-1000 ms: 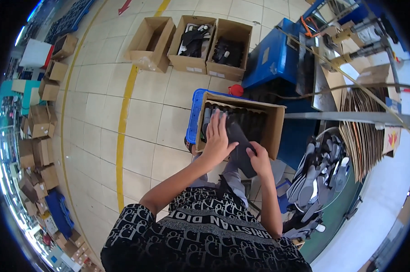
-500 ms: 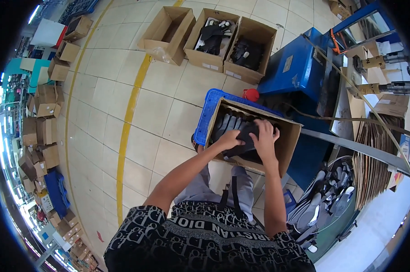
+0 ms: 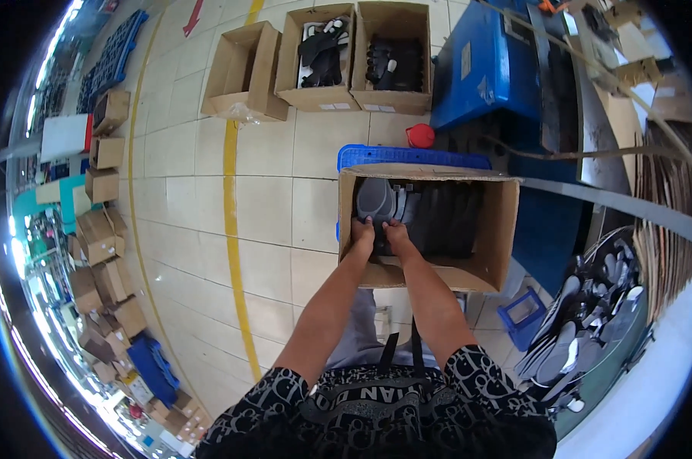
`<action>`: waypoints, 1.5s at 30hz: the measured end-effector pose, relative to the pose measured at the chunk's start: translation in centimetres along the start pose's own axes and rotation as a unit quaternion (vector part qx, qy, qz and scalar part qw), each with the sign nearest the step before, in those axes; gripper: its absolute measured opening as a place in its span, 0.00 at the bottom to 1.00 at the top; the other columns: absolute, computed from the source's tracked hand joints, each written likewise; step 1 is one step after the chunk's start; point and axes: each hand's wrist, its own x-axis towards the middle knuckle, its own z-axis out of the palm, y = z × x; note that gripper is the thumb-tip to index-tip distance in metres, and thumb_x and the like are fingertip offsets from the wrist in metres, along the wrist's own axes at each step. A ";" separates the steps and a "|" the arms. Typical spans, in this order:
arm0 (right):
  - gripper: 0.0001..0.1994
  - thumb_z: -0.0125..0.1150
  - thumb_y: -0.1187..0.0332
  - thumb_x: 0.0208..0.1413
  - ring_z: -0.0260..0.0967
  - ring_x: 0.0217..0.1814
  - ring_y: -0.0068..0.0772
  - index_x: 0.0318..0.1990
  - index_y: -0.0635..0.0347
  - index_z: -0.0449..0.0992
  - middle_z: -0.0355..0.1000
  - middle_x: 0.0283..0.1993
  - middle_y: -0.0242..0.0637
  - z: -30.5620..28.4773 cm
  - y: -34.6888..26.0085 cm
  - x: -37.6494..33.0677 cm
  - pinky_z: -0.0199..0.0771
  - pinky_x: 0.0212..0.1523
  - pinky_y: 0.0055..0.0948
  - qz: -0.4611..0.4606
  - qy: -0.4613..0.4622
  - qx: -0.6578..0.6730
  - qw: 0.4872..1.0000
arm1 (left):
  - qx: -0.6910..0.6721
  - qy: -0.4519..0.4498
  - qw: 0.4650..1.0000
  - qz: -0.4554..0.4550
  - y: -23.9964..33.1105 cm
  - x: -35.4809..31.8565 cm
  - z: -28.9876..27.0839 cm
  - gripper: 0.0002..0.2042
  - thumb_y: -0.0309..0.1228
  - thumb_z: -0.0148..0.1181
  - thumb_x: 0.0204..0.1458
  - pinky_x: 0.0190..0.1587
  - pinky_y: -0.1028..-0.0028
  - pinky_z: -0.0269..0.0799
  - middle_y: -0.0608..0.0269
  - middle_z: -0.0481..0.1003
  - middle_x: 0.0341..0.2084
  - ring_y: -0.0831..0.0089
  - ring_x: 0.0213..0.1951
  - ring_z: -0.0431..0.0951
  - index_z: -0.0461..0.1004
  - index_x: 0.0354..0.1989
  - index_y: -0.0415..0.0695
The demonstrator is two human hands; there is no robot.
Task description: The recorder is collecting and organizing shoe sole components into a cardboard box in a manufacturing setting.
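A cardboard box [image 3: 507,229] stands in front of me, with dark shoe soles [image 3: 449,218] packed upright in a row inside. At its left end a grey shoe sole [image 3: 375,197] lies with its broad rounded end facing up. My left hand [image 3: 363,234] grips the lower left side of this sole, thumb on top. Close beside it, my right hand [image 3: 395,234] is closed on the sole's lower right side. The undersides of both hands and the sole's lower end are partly hidden in the box.
Behind the box shows a blue plastic crate [image 3: 415,156], with a red container [image 3: 420,135] near it. Farther off stand a box of black and white pieces [image 3: 315,98] and other cartons. A blue metal cabinet [image 3: 476,76] and loose soles [image 3: 583,306] are at right.
Both hands have moved left from the box's middle to its left end, where they now hold a grey sole. The dark sole handled before stands among the others. My view has turned.
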 end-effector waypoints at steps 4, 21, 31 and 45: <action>0.21 0.65 0.62 0.55 0.73 0.52 0.37 0.53 0.64 0.75 0.76 0.51 0.44 1.7 1.4 0.9 0.70 0.51 0.33 -0.016 0.087 -0.195 0.977 | 0.127 0.076 0.989 0.024 -3.7 0.5 0.1 0.22 0.31 0.61 0.51 0.56 0.57 0.67 0.36 0.73 0.49 0.42 0.53 0.72 0.68 0.52 0.31; 0.22 0.72 0.53 0.47 0.77 0.41 0.46 0.42 0.61 0.80 0.78 0.39 0.48 -0.1 -1.6 -1.3 0.75 0.44 0.40 -0.118 0.060 -0.288 0.948 | -0.049 -0.253 0.953 0.161 3.6 -16.8 -18.7 0.17 0.21 0.41 0.62 0.53 0.72 0.70 0.55 0.74 0.52 0.68 0.51 0.75 0.64 0.60 0.37; 0.13 0.58 0.59 0.57 0.75 0.43 0.55 0.35 0.61 0.80 0.76 0.37 0.52 -3.7 -8.4 -8.3 0.76 0.44 0.46 -0.216 0.086 -0.408 0.883 | -0.051 -0.140 0.981 0.123 -3.6 -19.7 -26.8 0.17 0.31 0.49 0.62 0.47 0.72 0.72 0.56 0.76 0.49 0.69 0.45 0.77 0.68 0.57 0.41; 0.08 0.57 0.71 0.59 0.75 0.41 0.47 0.42 0.64 0.75 0.76 0.39 0.47 -29.8 -15.3 -55.6 0.74 0.41 0.41 -0.454 0.561 -0.136 0.679 | -0.014 -0.381 0.862 0.333 12.2 -22.6 -14.9 0.16 0.36 0.49 0.64 0.38 0.80 0.69 0.61 0.78 0.45 0.79 0.37 0.76 0.69 0.56 0.42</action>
